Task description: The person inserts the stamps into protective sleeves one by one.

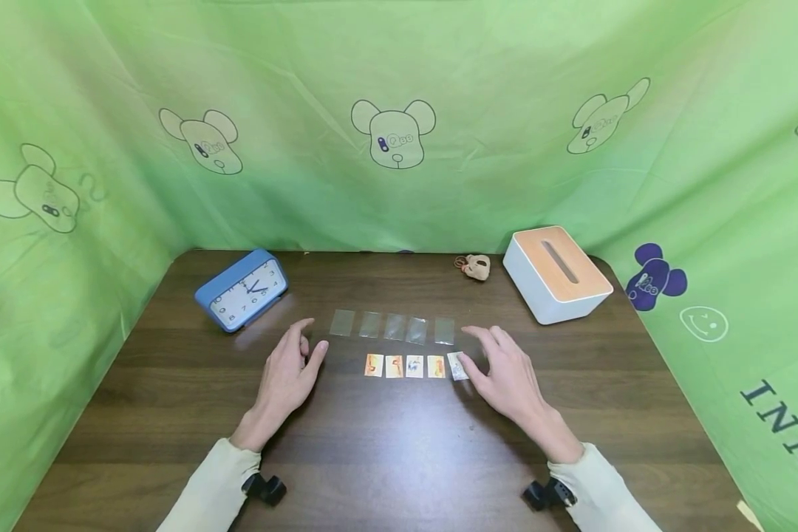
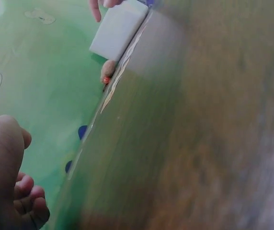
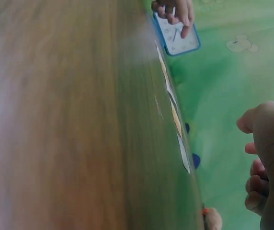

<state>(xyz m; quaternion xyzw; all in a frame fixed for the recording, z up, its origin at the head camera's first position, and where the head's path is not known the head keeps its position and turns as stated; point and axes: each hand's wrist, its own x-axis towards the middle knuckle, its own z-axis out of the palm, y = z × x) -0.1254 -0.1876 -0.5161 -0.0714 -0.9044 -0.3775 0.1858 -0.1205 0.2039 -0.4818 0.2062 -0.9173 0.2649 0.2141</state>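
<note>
Several small picture cards lie in a row on the table, with an orange one (image 1: 374, 365) at the left end and a blue-and-white one (image 1: 456, 367), slightly turned, at the right end. Behind them runs a row of clear plastic sleeves, from the left sleeve (image 1: 342, 323) to the right sleeve (image 1: 445, 331). My left hand (image 1: 289, 373) is left of both rows, fingers loosely bent around nothing. To the right is my right hand (image 1: 510, 375), fingers relaxed; its thumb tip overlaps the blue-and-white card's edge in the head view. Both wrist views show the cards only edge-on, if at all.
A blue clock (image 1: 242, 290) stands at the back left of the brown table (image 1: 386, 473). At the back right are a white tissue box (image 1: 558, 273) with a wooden lid and a small beige trinket (image 1: 475, 267). Green printed cloth (image 1: 292, 192) hangs around the table.
</note>
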